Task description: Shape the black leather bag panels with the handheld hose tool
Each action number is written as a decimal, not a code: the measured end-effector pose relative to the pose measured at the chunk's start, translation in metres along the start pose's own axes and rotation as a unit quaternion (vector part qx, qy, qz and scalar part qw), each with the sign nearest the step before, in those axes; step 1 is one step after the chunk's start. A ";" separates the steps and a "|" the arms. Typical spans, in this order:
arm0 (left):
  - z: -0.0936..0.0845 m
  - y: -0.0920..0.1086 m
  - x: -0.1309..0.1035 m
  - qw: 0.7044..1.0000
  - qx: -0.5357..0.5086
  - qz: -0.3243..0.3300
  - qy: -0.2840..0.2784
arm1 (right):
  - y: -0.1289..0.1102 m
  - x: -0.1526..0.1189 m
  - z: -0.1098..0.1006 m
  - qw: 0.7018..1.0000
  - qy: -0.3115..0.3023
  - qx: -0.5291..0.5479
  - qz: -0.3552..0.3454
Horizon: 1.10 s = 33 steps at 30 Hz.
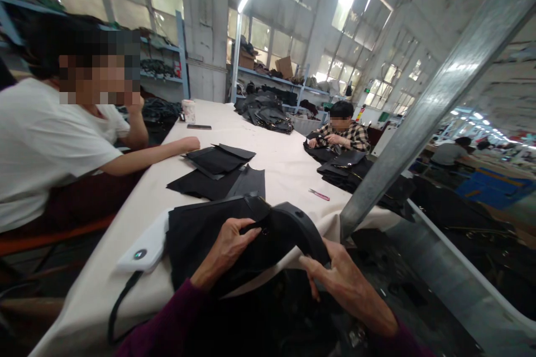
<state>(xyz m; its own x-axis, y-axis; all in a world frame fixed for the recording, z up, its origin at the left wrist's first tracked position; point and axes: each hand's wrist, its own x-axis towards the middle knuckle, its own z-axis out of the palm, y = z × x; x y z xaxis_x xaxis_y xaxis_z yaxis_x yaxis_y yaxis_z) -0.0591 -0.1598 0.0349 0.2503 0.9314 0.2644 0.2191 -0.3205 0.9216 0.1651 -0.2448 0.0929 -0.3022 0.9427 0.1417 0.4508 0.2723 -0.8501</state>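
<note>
A black fabric piece (201,234) with a curved, strap-like band (299,220) lies over the near edge of the covered table. My left hand (228,248) pinches the piece near a small metal ring, thumb and forefinger pressed together. On the right, my right hand (335,276) is closed round the lower end of the curved band; some of its fingers are hidden behind the band. Flat black panels (221,164) lie just beyond the piece. A white device (146,245) with a black cable rests to the left of it.
A slanted metal post (419,100) rises at the right, beside a bin (452,262) of black material. Pink-handled snips (320,195) lie on the table (285,164). One person sits at the left, forearm on the table; another handles black pieces at the far side.
</note>
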 end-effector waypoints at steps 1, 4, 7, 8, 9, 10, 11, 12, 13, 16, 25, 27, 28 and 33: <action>0.002 0.001 -0.001 0.998 0.064 0.029 0.010 | 0.001 0.001 0.002 1.000 -0.007 0.003 0.006; 0.009 -0.001 -0.008 0.936 0.316 0.148 0.046 | 0.002 0.007 0.000 0.999 0.031 -0.026 0.017; 0.020 -0.010 -0.017 0.786 0.541 0.296 0.051 | 0.000 0.007 -0.012 0.995 0.083 -0.063 0.009; 0.024 -0.015 -0.019 0.737 0.584 0.335 0.049 | 0.000 0.004 -0.017 0.994 0.082 -0.068 0.009; 0.028 -0.020 -0.022 0.700 0.611 0.367 0.048 | 0.001 0.000 -0.021 0.994 0.076 -0.072 0.013; 0.031 -0.025 -0.023 0.674 0.625 0.390 0.049 | 0.002 -0.005 -0.024 0.995 0.064 -0.077 0.020; 0.034 -0.029 -0.025 0.660 0.631 0.406 0.052 | 0.003 -0.011 -0.025 0.995 0.051 -0.082 0.028; 0.037 -0.033 -0.027 0.653 0.630 0.416 0.055 | 0.006 -0.017 -0.025 0.995 0.037 -0.089 0.034; 0.038 -0.037 -0.028 0.652 0.627 0.422 0.058 | 0.009 -0.022 -0.023 0.995 0.023 -0.093 0.038; 0.041 -0.042 -0.031 0.658 0.615 0.430 0.065 | 0.020 -0.031 -0.009 0.995 -0.026 -0.085 0.050; 0.038 -0.042 -0.041 0.670 0.608 0.423 0.057 | 0.026 -0.021 0.013 0.989 -0.052 -0.120 0.068; 0.038 -0.042 -0.041 0.676 0.602 0.420 0.062 | 0.028 -0.022 0.009 0.989 -0.072 -0.117 0.053; 0.037 -0.042 -0.041 0.680 0.597 0.420 0.067 | 0.031 -0.023 0.006 0.988 -0.082 -0.120 0.045; 0.034 -0.042 -0.045 0.697 0.588 0.398 0.102 | 0.052 -0.034 -0.002 0.986 -0.084 -0.144 0.018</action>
<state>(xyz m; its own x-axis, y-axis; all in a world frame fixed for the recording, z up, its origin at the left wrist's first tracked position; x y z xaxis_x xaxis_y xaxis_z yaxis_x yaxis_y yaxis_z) -0.0474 -0.1936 -0.0254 0.6209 0.3438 0.7045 0.7385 -0.5580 -0.3785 0.2004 -0.2623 0.0453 -0.4051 0.9143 0.0071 0.6766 0.3049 -0.6703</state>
